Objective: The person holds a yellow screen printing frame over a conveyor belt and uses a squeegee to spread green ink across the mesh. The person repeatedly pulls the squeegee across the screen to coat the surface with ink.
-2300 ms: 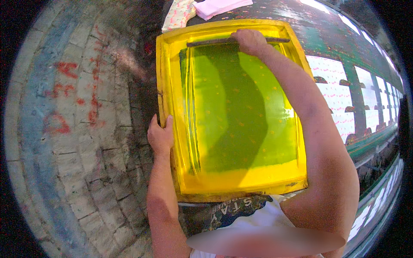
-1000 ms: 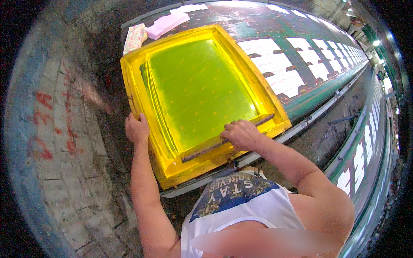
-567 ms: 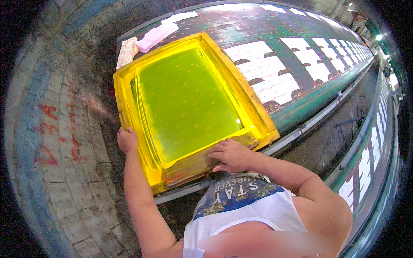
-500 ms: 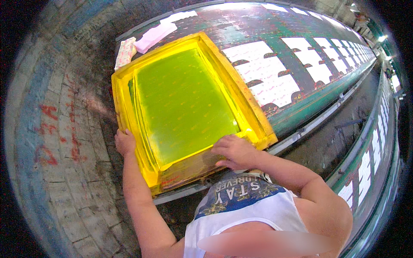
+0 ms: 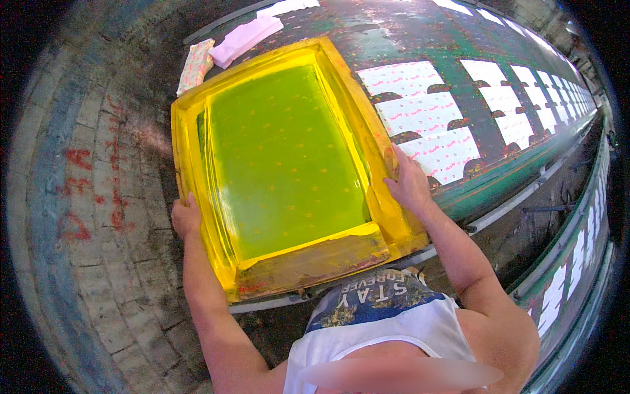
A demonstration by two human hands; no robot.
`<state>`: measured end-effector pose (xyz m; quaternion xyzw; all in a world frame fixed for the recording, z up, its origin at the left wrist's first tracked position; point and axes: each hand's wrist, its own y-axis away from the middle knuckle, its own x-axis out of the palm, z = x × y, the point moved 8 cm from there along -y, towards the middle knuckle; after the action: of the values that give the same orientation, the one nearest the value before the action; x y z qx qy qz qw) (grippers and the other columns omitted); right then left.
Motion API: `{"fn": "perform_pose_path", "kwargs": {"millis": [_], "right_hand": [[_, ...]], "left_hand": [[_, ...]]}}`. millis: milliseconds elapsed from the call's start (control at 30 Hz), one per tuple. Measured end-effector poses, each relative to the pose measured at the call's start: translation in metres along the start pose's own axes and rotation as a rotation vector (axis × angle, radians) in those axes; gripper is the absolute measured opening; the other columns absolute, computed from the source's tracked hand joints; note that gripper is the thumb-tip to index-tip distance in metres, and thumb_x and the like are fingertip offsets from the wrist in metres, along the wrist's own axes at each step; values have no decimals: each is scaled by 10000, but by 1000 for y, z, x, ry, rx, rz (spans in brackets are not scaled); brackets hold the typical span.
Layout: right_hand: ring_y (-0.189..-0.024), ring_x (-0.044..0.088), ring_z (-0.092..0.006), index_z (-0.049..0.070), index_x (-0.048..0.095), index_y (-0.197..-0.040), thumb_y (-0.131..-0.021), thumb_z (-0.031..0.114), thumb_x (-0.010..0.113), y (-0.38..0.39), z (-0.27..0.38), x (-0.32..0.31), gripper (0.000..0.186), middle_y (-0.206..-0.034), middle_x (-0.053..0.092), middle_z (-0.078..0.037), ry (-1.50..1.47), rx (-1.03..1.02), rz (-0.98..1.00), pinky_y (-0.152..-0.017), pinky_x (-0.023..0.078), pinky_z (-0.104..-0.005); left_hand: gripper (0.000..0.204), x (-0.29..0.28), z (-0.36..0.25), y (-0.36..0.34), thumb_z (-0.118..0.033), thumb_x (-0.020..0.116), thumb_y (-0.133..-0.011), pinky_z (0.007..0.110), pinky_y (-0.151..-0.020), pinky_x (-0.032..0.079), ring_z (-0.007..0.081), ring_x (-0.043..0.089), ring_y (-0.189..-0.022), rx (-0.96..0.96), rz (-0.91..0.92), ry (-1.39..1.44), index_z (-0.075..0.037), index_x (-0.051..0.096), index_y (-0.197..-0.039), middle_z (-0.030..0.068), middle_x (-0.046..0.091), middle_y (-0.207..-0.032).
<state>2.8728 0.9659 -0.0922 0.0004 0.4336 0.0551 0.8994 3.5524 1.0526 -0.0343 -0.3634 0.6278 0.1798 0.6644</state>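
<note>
A yellow screen-printing frame [image 5: 249, 74] with translucent green mesh [image 5: 282, 157] fills the middle of the head view. A brown squeegee board [image 5: 314, 257] lies along its near end, untouched. My left hand [image 5: 187, 213] grips the frame's left side, fingers curled round the outer edge. My right hand [image 5: 407, 178] is on the right side, fingers wrapped over the rail. My torso is just below the frame's near edge.
A long dark green table [image 5: 394, 36] runs off rightward, bearing rows of printed white sheets [image 5: 420, 108]. Pink cloth [image 5: 246, 39] and a patterned bundle [image 5: 195, 65] lie beyond the frame. A brick surface [image 5: 138, 282] is at left, a parallel table [image 5: 577, 236] at right.
My right hand has left the squeegee at the near end and moved up and right onto the frame's side. The squeegee earlier travelled from the far end toward me. My left hand stays on the frame.
</note>
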Motion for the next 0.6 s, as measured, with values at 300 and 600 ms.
{"fn": "perform_pose_path", "kwargs": {"millis": [300, 600], "right_hand": [[-1246, 699, -394, 134, 597, -1562, -824, 46, 826, -11, 4, 5, 778, -1366, 726, -184, 36, 96, -72, -1058, 579, -490], [-1126, 711, -414, 155, 662, -1450, -793, 30, 771, -11, 32, -40, 678, -1190, 743, -157, 19, -98, -182, -977, 594, -516]], "left_hand": [[427, 19, 22, -4, -205, 834, -899, 452, -951, 602, 387, 793, -1069, 38, 165, 456, 35, 769, -1247, 224, 822, -1136], [427, 34, 39, -25, -129, 857, -830, 393, -924, 585, 273, 763, -983, -74, 224, 628, 68, 791, -1203, 152, 826, -1110]]}}
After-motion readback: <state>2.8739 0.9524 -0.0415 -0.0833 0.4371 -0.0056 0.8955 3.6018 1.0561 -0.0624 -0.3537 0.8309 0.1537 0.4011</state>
